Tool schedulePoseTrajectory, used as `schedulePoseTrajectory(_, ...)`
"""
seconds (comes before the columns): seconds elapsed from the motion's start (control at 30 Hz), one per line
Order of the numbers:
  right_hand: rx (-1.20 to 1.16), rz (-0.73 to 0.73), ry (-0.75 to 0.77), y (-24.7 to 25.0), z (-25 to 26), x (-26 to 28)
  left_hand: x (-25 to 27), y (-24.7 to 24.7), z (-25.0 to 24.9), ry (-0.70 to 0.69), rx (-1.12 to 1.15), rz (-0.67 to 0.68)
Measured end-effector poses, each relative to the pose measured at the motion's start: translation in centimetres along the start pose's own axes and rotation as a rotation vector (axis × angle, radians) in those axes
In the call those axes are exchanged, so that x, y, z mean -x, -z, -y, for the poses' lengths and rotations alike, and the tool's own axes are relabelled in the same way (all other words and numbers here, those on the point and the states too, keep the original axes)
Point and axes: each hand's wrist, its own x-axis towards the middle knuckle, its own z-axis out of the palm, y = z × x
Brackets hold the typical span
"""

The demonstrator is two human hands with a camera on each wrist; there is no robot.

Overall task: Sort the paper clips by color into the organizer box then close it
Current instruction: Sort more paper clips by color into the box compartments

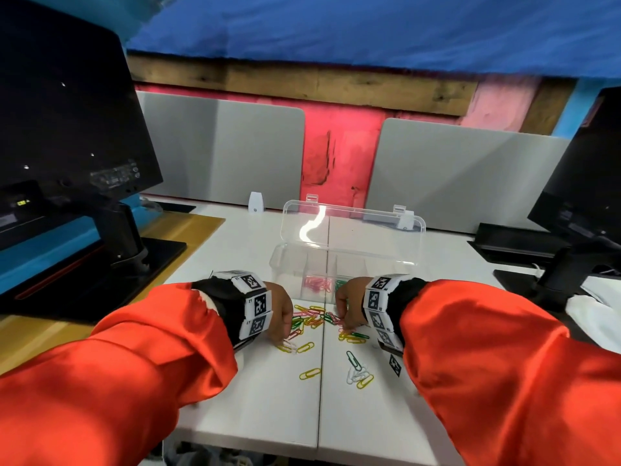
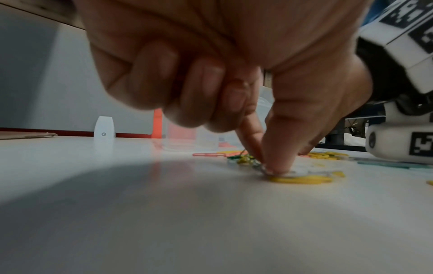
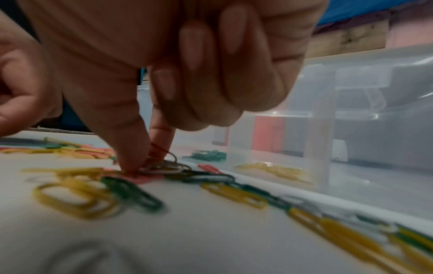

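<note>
Blur in both wrist views hides exactly what each pinch holds: the left hand (image 2: 211, 74), other fingers curled, presses thumb and forefinger together on a pale clip atop a yellow paper clip (image 2: 302, 179), while the right hand (image 3: 164, 70) pinches a silvery-looking clip (image 3: 164, 166) in the loose pile of coloured paper clips (image 1: 312, 317) on the white desk (image 1: 268, 398). Just behind stands the clear plastic organizer box (image 1: 339, 260), lid up, with pink clips (image 1: 316, 283) and green clips (image 1: 340, 283) in separate compartments. Black monitors (image 1: 67, 112) flank the desk.
</note>
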Motion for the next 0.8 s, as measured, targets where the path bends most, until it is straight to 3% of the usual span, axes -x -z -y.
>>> schedulePoseTrajectory(0.17, -0.078, 0.070, 0.026, -0.1, -0.6, 0.7, -0.2, -0.3, -0.1, 0.020, -0.029, -0.096)
schedulePoseTrajectory(0.3, -0.166, 0.039, -0.008, 0.3, -1.2, 1.5, -0.5, -0.4, -0.7, 0.028, -0.047, -0.169)
schedulePoseTrajectory(0.47, -0.340, 0.096, -0.094, 0.5, -2.1, 2.2, -0.9, -0.2, -1.0, 0.026, -0.020, -0.130)
schedulePoseTrajectory(0.6, -0.642, 0.115, -0.192, 0.2, -3.0, 2.7, -0.9, 0.1, -1.1, 0.007, -0.005, -0.071)
schedulePoseTrajectory(0.8, -0.886, 0.122, -0.216, -0.5, -3.9, 2.3, -1.0, 0.4, -1.1, -0.023, 0.024, -0.008)
